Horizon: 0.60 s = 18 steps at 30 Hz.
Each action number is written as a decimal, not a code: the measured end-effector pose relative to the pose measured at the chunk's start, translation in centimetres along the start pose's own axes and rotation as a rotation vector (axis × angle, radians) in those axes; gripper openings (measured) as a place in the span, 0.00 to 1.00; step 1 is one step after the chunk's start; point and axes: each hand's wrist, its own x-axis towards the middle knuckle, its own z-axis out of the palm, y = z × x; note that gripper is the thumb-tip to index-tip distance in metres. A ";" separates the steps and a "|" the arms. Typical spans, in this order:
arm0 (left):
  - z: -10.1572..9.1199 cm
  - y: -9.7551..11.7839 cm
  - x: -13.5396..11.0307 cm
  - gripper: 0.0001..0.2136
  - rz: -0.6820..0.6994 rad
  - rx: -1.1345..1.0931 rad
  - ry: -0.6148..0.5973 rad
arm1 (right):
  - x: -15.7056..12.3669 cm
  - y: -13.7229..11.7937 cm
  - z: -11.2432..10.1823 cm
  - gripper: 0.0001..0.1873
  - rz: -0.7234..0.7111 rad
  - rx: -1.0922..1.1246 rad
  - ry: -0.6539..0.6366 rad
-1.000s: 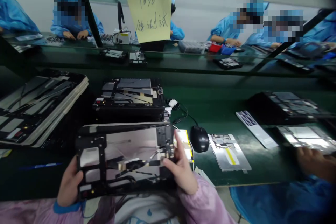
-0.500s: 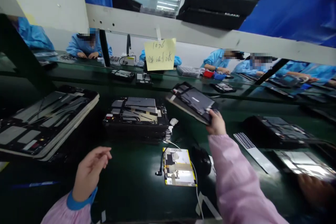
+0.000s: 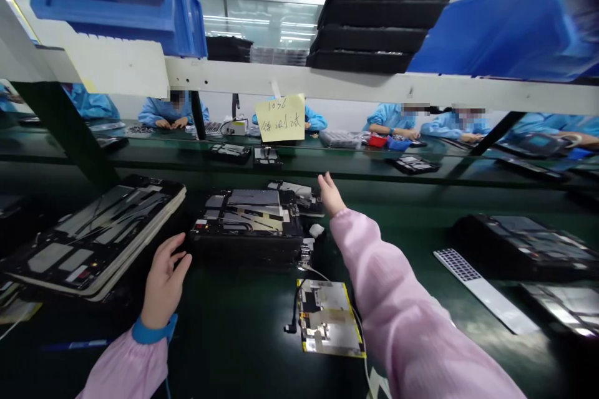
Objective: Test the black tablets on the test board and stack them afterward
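My right hand (image 3: 330, 193) is stretched far across the bench, fingers extended and holding nothing. Just left of it, an opened tablet (image 3: 297, 192) lies behind the middle stack; whether my fingers touch its edge I cannot tell. That stack of opened tablets (image 3: 246, 215) has dark sides and bare inner parts on top. My left hand (image 3: 165, 277), with a blue band at the wrist, hovers at the stack's near left corner, fingers loosely bent, apart and without anything in them. A yellow-edged panel with a circuit board (image 3: 331, 318) lies below my right forearm.
A larger tablet stack (image 3: 98, 234) leans at the left. To the right are a white strip with a dark grid (image 3: 486, 290) and another tablet stack (image 3: 524, 240). A shelf beam (image 3: 337, 82) with a yellow note (image 3: 281, 118) crosses above; people in blue work beyond.
My right hand has moved left and away from me and let go of the tablet, which now lies behind the middle stack. My left hand stays nearby, empty. The view has tilted up.
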 end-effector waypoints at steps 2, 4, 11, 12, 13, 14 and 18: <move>0.7 0.2 0.5 0.22 -0.056 -0.053 -0.018 | -3.1 -0.8 0.1 0.27 0.034 -0.026 -0.091; 1.5 0.4 1.1 0.24 -0.121 -0.095 -0.041 | -6.9 -1.0 0.3 0.30 0.073 -0.055 -0.187; 2.4 1.6 1.3 0.27 -0.044 -0.173 -0.068 | -15.3 -2.8 0.9 0.40 0.090 -0.032 -0.470; 2.2 2.1 0.8 0.26 -0.027 -0.186 -0.058 | -15.9 -3.5 0.6 0.40 0.073 -0.023 -0.489; 1.9 2.6 0.2 0.25 -0.009 -0.217 -0.042 | -16.7 -4.1 0.1 0.40 0.049 -0.019 -0.497; 1.5 3.1 -0.5 0.23 0.004 -0.267 -0.012 | -17.8 -4.7 -0.5 0.41 0.021 -0.018 -0.507; -1.4 4.0 -4.0 0.19 -0.156 -0.433 0.130 | -25.0 -5.4 -4.0 0.39 -0.090 -0.078 -0.505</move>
